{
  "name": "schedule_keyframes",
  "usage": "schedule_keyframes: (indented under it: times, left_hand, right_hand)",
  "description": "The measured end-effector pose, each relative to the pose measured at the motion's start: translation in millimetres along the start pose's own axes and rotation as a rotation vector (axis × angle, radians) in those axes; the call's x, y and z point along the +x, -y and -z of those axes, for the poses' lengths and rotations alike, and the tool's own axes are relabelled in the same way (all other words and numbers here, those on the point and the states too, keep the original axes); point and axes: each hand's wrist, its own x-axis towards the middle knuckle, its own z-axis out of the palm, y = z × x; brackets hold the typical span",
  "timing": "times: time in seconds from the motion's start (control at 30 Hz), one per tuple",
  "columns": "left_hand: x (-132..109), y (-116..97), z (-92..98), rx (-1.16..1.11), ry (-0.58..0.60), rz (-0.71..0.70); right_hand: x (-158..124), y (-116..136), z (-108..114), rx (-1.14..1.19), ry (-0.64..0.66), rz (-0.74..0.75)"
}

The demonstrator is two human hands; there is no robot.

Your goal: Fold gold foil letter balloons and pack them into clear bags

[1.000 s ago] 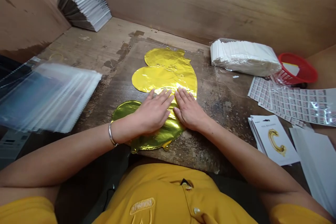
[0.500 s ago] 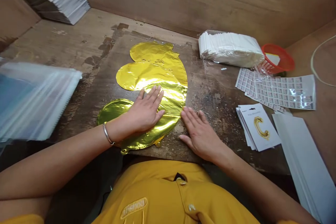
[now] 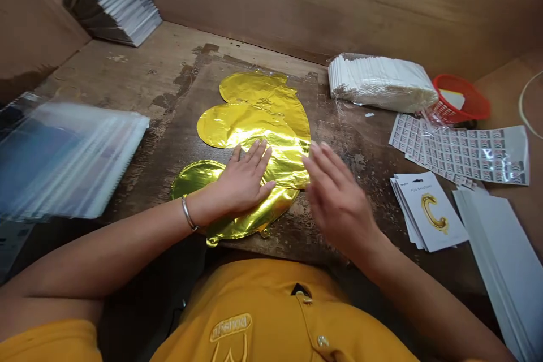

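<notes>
Our left hand is flat, fingers spread, pressing on the gold foil balloon, which lies in overlapping lobes mid-bench on the worn wooden workbench. Our right hand is open and blurred at the balloon's right edge; contact unclear. Near right: balloon header cards. Far right: label sheets, red basket. Left: clear poly bags.
</notes>
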Motion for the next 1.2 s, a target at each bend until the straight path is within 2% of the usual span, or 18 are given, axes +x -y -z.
schedule_keyframes:
  times: [0.1, 0.2, 0.23, 0.3, 0.4, 0.47, 0.53, 0.63, 0.73, 0.8, 0.93, 1.0, 1.07, 1.13, 1.2]
  left_hand:
    - [-1.4, -6.2, -1.2, -0.008, -0.014, -0.017]
    - [-4.6, 3.0, 6.5, -0.002, 0.025, 0.003]
    - [-5.9, 13.3, 12.5, 0.004, 0.04, 0.049]
    - [-7.4, 45.4, 29.0, 0.029, 0.031, 0.235]
    - [-1.2, 102.9, 55.4, 0.025, -0.114, 0.6]
    - [11.2, 128.6, 66.3, -0.055, -0.177, 0.716]
    - [28.2, 137.6, 70.2, -0.076, -0.158, 0.736]
    - [52.5, 132.6, 70.8, -0.058, -0.05, 0.717]
    - [63.1, 128.8, 73.8, -0.149, 0.016, 0.712]
    - [60.0, 129.8, 76.3, -0.21, 0.01, 0.682]
    - [43.2, 129.0, 72.2, -0.362, -0.067, 0.534]
    - [39.0, 124.7, 69.2, -0.478, -0.136, 0.487]
    - [38.5, 115.8, 73.8, -0.644, -0.252, 0.473]
    - [36.8, 99.2, 91.8, -0.755, -0.406, 0.446]
    - [29.0, 72.7, 121.2, -0.645, -0.583, 0.339]
  right_hand:
    - [36.3, 0.0, -41.2, 0.132, 0.098, 0.102]
    - [47.7, -7.8, -81.2, 0.171, 0.188, 0.055]
    - [46.7, -11.3, -89.2, 0.166, 0.195, 0.034]
    - [42.0, -17.0, -96.6, 0.146, 0.197, 0.013]
    - [36.7, -19.0, -94.5, 0.131, 0.204, 0.007]
    - [36.4, -17.3, -91.8, 0.124, 0.214, 0.003]
    - [37.5, -15.1, -90.7, 0.114, 0.226, -0.003]
    - [39.2, -13.1, -91.1, 0.104, 0.241, -0.02]
    - [39.9, -12.6, -90.3, 0.108, 0.239, -0.03]
    - [39.8, -12.9, -88.6, 0.117, 0.235, -0.025]
    - [38.6, -13.2, -88.1, 0.139, 0.22, -0.011]
    - [38.9, -12.1, -90.2, 0.148, 0.216, -0.007]
    - [40.7, -10.8, -89.9, 0.164, 0.218, -0.016]
    - [42.9, -10.9, -80.8, 0.193, 0.209, -0.036]
    - [43.0, -13.6, -58.5, 0.219, 0.141, -0.057]
